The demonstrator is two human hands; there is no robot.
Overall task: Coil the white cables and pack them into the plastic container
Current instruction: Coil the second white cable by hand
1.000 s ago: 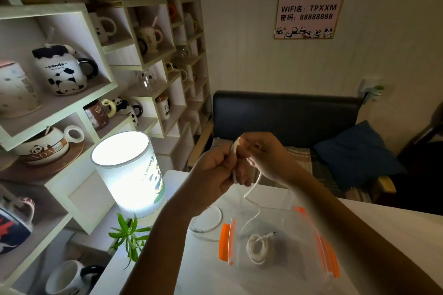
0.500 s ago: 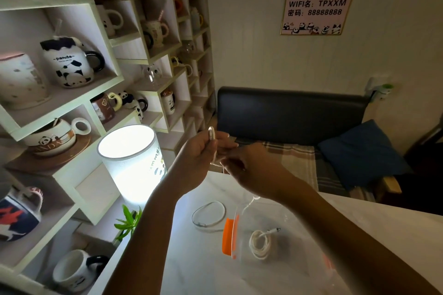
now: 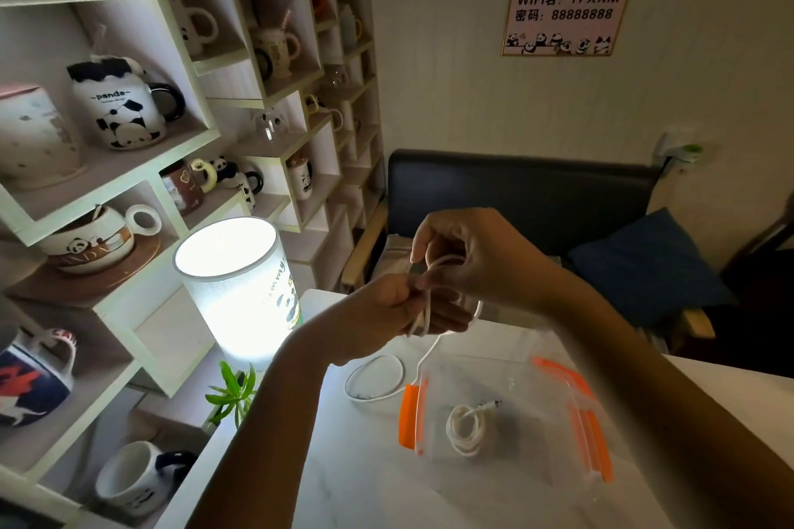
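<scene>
Above the table, my left hand (image 3: pixel 386 305) pinches loops of a white cable (image 3: pixel 425 314). My right hand (image 3: pixel 477 262) curls over the same cable just above and behind it, fingers hooked around a loop. The cable's loose end trails down to the left rim of the clear plastic container (image 3: pixel 537 391), which has orange clips on both sides. One coiled white cable (image 3: pixel 466 429) lies inside the container. Another white cable (image 3: pixel 374 378) lies in a loose ring on the white table (image 3: pixel 343 464), left of the container.
A lit cylindrical lamp (image 3: pixel 238 288) stands at the table's left corner with a small green plant (image 3: pixel 232 391) below it. Shelves of panda mugs (image 3: pixel 120 107) fill the left wall. A dark sofa (image 3: pixel 515 193) with a blue cushion (image 3: pixel 644 266) sits behind the table.
My right hand has risen from below my left hand to above it, bringing a loop of cable over. The cable's plug that stuck up from my left hand is no longer visible.
</scene>
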